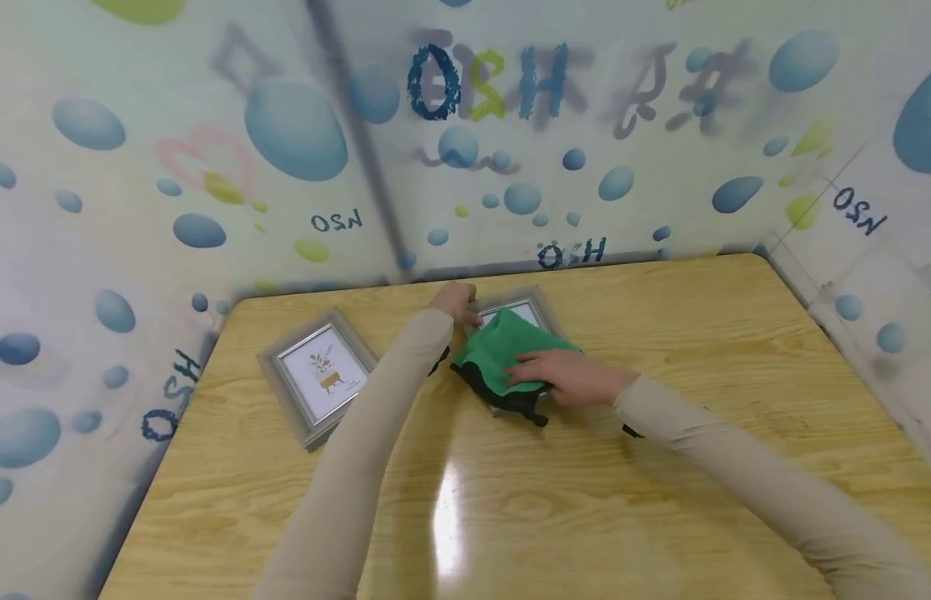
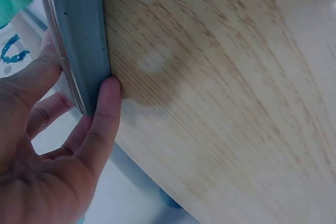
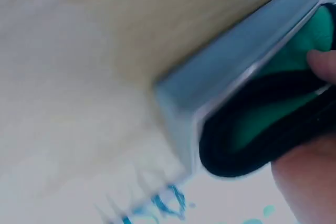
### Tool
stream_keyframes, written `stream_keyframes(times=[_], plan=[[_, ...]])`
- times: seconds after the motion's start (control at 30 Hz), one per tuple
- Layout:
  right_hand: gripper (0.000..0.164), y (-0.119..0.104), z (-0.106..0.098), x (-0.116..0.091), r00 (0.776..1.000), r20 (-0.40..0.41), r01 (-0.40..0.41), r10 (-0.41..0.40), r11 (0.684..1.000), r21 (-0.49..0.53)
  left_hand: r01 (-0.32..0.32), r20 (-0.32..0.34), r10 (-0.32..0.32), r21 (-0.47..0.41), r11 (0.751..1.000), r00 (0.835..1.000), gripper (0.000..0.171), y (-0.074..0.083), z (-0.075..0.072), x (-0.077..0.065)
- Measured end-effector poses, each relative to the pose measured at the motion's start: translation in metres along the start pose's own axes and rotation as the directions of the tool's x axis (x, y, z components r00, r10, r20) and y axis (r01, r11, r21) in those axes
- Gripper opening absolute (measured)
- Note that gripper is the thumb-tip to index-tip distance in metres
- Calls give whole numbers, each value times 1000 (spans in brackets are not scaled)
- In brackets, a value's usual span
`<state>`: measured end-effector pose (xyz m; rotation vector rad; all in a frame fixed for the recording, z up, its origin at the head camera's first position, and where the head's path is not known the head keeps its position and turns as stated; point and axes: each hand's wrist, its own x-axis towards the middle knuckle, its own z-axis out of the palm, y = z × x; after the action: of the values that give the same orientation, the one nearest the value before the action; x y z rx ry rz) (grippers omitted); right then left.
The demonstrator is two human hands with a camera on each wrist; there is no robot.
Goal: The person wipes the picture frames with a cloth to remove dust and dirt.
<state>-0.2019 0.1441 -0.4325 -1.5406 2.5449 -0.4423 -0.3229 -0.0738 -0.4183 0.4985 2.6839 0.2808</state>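
Note:
A silver-grey picture frame (image 1: 549, 312) lies on the table towards the back, largely covered by a green cloth (image 1: 503, 343) with black edging. At the frame's far left corner, my left hand (image 1: 454, 302) grips it; the left wrist view has thumb and fingers around the grey border (image 2: 81, 35). My right hand (image 1: 573, 377) holds the cloth against the front of the frame, fingers spread over the green fabric. In the right wrist view, the cloth's black edge (image 3: 231, 166) loops past the frame's corner, with a fingertip (image 3: 323, 64) on the green part.
A second grey picture frame (image 1: 326, 379), showing a plant print, lies at an angle to the left, partly behind the left sleeve (image 1: 375, 450). The wooden table (image 1: 585, 508) meets a wall (image 1: 465, 200) patterned with blue and green drops.

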Motion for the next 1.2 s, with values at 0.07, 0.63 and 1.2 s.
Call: stream_keyframes(times=[0.07, 0.63, 1.2], plan=[[55, 1, -7, -5, 1000, 23, -7, 7, 1000, -19, -27, -19, 27, 8, 1000, 999, 43, 1, -1, -5], [27, -33, -5, 3, 985, -20, -171, 173, 932, -320, -2, 11, 2, -5, 1000, 1000, 39, -12, 2, 17], [34, -17, -18, -41, 978, 2, -186, 207, 882, -434, -43, -2, 43, -8, 999, 999, 37, -16, 2, 12]])
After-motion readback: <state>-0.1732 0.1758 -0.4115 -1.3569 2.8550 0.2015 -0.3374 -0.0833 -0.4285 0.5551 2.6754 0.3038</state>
